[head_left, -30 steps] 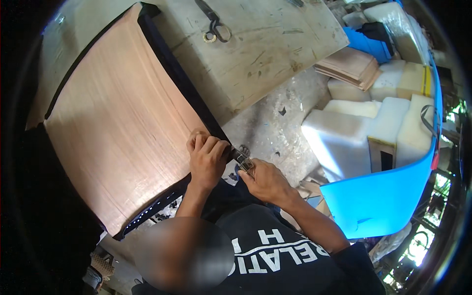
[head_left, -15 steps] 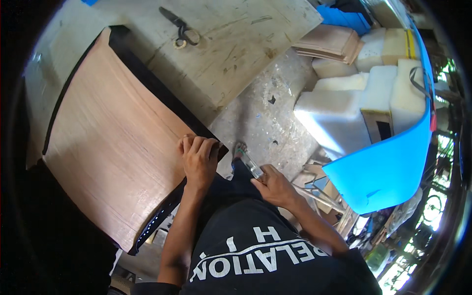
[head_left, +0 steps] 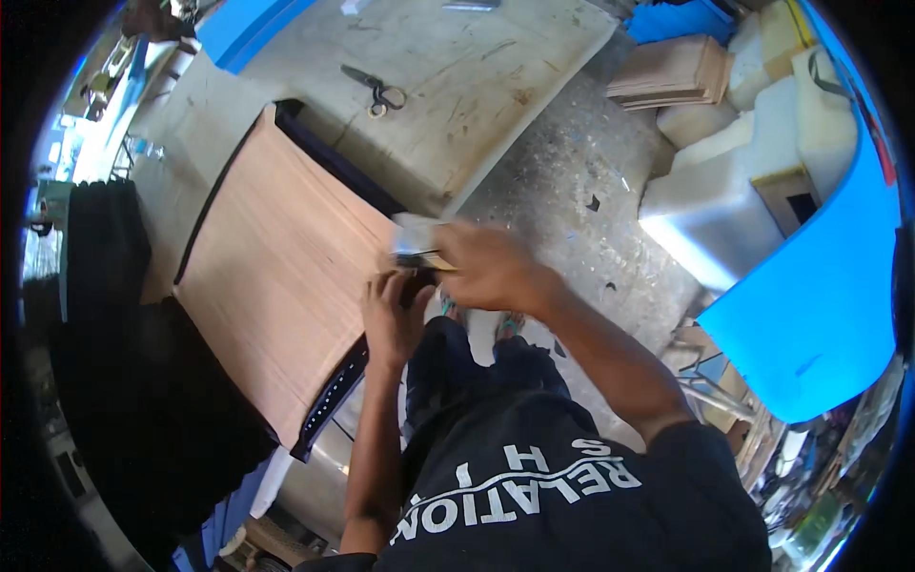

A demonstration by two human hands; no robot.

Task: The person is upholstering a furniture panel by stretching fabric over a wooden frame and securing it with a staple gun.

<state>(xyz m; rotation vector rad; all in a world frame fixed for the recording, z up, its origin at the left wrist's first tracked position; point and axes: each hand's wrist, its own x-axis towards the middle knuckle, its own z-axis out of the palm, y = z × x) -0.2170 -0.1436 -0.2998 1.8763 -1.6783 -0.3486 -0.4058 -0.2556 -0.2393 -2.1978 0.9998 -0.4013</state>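
Observation:
A curved plywood panel [head_left: 276, 267] lies at the left on the worktable, with black fabric [head_left: 334, 157] wrapped over its edges. Shiny dots like staples run along the fabric on its near edge. My left hand [head_left: 391, 324] is closed on the black fabric at the panel's right corner, fingers curled over the edge and thumb to the right. Just above it, my right hand [head_left: 491, 267] grips a silvery staple gun [head_left: 416, 238], its head over the panel's corner. Motion blurs the tool, so whether it touches the fabric is unclear.
Scissors [head_left: 376, 92] with dark blades lie on the worktable [head_left: 477, 105]. A blue block [head_left: 253, 29] sits at its far left. On the right are stacked plywood sheets [head_left: 667, 71], white foam blocks [head_left: 710, 214] and a curved blue sheet [head_left: 810, 324]. Dark fabric [head_left: 143, 410] hangs at the left.
My right hand has swung up and left with the staple gun, from beside my body to the panel's corner. My left hand stays at that corner. The view has shifted.

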